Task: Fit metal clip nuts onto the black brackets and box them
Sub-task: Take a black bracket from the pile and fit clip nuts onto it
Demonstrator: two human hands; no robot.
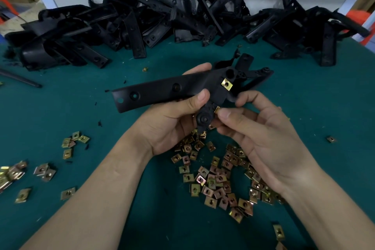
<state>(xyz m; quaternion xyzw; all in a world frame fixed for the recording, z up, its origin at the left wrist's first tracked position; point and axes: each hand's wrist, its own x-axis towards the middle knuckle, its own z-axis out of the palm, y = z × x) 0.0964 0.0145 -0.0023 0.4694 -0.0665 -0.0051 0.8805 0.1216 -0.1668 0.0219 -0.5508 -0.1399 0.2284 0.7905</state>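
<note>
left hand [170, 126] grips the black bracket [162, 92] mid-frame, thumb curled over its near edge, fingers wrapped behind. one clip nut [227, 84] already sits on the bracket, right of centre. right hand [261, 140] pinches a second clip nut [217, 109] between thumb and fingertips, touching the bracket's lower arm. loose clip nuts [219, 180] are scattered on the green mat [304, 91] below, and a pile of brackets [142, 20] spans the top of the frame.

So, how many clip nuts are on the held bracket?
2: fitted nut on the bracket face; second nut lower down, pinched by the right hand. Others possibly hidden.
</note>
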